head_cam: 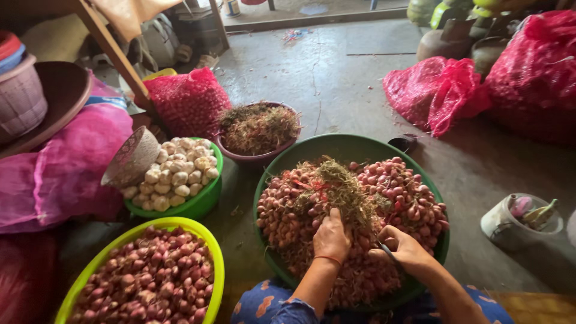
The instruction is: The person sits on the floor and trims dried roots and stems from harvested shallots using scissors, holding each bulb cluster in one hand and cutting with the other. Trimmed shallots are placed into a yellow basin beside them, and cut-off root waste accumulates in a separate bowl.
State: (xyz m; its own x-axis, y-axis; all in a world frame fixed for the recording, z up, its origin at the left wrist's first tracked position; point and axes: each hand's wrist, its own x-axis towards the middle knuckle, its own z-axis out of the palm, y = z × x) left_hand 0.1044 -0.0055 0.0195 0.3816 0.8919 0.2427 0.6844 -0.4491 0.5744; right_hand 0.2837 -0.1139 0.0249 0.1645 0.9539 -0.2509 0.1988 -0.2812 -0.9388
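Left hand [332, 236] lies palm-down on the heap of small red shallots [408, 198] in the large dark green basin [336, 144], fingers curled into the dry roots and stems [336, 186] at the heap's centre; whether it holds a bulb cannot be told. Right hand [407, 247], just beside it at 3 o'clock, is closed round a thin dark tool [387, 251], kind unclear. Basin sits directly before the person. At 9 o'clock of the basin, a lime-green tub [213, 252] of trimmed shallots. At 10 o'clock, a green bowl [207, 201] of garlic bulbs [177, 174]. At 11 o'clock, a maroon bowl [255, 157] of root trimmings. Red mesh sacks [441, 90] lie at 1 o'clock on the concrete floor [336, 66].
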